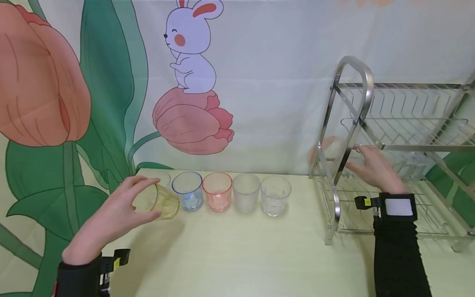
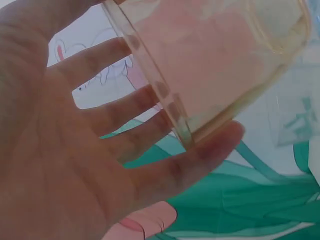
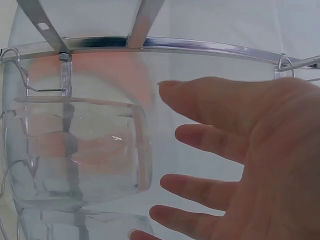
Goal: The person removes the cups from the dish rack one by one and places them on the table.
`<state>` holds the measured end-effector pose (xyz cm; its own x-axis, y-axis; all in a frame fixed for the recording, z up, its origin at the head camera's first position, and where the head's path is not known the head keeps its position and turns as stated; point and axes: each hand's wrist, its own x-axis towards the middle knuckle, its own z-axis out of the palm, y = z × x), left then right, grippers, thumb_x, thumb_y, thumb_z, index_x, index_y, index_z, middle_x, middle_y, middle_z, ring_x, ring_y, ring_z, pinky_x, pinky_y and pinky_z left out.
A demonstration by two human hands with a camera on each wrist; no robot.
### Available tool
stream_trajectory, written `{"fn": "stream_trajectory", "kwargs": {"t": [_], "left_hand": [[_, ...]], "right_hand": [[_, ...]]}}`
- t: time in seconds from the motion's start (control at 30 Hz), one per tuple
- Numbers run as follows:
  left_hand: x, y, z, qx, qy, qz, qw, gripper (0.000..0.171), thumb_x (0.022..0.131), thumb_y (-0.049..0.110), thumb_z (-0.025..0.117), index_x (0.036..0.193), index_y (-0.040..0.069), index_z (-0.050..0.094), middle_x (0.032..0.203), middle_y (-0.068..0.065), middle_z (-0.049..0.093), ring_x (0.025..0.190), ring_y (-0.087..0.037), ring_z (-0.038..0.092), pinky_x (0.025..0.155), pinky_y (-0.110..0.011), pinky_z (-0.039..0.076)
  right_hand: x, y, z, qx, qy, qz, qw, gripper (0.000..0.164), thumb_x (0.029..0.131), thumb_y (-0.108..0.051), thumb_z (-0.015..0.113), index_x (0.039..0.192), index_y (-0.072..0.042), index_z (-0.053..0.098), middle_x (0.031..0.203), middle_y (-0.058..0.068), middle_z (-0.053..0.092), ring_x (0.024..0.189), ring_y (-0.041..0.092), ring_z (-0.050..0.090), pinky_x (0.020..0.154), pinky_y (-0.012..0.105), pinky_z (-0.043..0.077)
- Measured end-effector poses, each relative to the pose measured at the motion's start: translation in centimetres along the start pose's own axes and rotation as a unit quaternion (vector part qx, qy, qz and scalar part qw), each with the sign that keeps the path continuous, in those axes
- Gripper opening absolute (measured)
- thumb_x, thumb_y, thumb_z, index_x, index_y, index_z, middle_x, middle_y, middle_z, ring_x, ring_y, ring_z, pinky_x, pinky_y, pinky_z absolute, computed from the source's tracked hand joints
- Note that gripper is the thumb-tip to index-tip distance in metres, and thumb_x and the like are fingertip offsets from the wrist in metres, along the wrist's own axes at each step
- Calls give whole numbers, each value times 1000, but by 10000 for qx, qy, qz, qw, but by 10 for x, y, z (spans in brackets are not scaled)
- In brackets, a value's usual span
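Observation:
My left hand (image 1: 120,206) grips a yellow-tinted glass (image 1: 168,203) around its rim, the glass tilted so its base points right. In the left wrist view the fingers and thumb spread around the mouth of that same glass (image 2: 200,65). My right hand (image 1: 376,169) reaches into the lower tier of the metal dish rack (image 1: 365,86). In the right wrist view the fingers of this hand (image 3: 240,165) are extended and apart, beside a clear glass (image 3: 85,155) without visibly touching it. A second clear glass (image 3: 90,227) shows partly below it.
A row on the table runs right from the yellow glass: a blue-rimmed glass (image 1: 188,192), a pink glass (image 1: 217,192), a frosted glass (image 1: 245,193) and a clear tumbler (image 1: 275,194). Another clear glass (image 1: 163,177) is partly hidden behind my left hand. A printed cloth (image 1: 274,82) hangs behind.

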<state>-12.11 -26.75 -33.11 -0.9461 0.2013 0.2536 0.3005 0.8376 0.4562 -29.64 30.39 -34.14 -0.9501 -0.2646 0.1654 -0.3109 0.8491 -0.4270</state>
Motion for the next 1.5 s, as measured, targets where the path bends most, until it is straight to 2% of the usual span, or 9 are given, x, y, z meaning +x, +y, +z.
{"fn": "stream_trajectory", "kwargs": {"t": [0.27,0.5,0.67,0.9,1.1,1.23,1.33,1.43,1.5], "left_hand": [[-5,-10,-2,181,-296,-496,9982,74,81,29,80,143,7,47,137,-26,38,122,-46,41,93,-65,38],[-6,-16,-1,288,-344,-580,9973,72,81,26,80,141,3,47,134,-28,40,121,-46,42,93,-65,39],[-5,-19,0,305,-419,-637,9966,72,81,27,79,141,2,47,132,-28,40,120,-46,41,92,-65,40],[-4,-26,3,326,-570,-835,9943,73,82,28,79,141,1,47,134,-29,40,121,-49,41,90,-66,40],[-4,-30,5,345,-636,-910,9932,73,82,29,79,141,0,47,134,-30,40,121,-49,41,91,-66,40],[-4,-34,7,311,-719,-949,9924,72,83,30,78,140,0,47,135,-30,39,121,-48,42,91,-65,41],[-4,-38,8,305,-739,-968,9921,72,82,30,78,140,0,48,134,-30,40,119,-47,44,90,-63,42],[-4,-42,10,295,-774,-979,9917,73,81,30,79,139,0,48,132,-30,41,117,-46,46,89,-62,43],[-3,-43,12,304,-813,-1002,9912,73,81,30,78,140,0,48,131,-31,42,116,-46,46,88,-61,43]], "right_hand": [[4,0,10,26,16,314,9995,70,98,-31,56,146,12,28,147,39,21,133,57,21,101,72,24],[7,0,14,-81,-33,454,9989,84,99,-46,50,149,12,17,151,39,9,136,59,11,101,75,18],[8,2,16,-111,21,469,9988,85,99,-46,50,148,15,17,150,40,9,136,59,10,102,74,17],[12,6,21,-290,-19,308,9991,79,99,-33,52,146,18,15,149,42,8,137,58,8,106,71,14],[16,7,26,-323,22,131,9994,72,95,-18,59,144,19,23,146,46,12,134,61,12,104,72,17],[19,6,29,-195,9,167,9997,71,93,-17,63,144,17,26,146,47,9,133,63,12,102,73,18],[21,6,31,-237,-29,247,9994,70,92,-16,62,141,20,27,145,48,6,133,63,11,102,73,19],[19,5,31,-330,40,237,9992,64,91,-14,63,134,22,33,141,50,12,130,63,14,101,73,23],[17,5,31,-312,84,301,9990,66,90,-16,65,137,18,33,138,50,14,126,64,19,96,74,27]]}}
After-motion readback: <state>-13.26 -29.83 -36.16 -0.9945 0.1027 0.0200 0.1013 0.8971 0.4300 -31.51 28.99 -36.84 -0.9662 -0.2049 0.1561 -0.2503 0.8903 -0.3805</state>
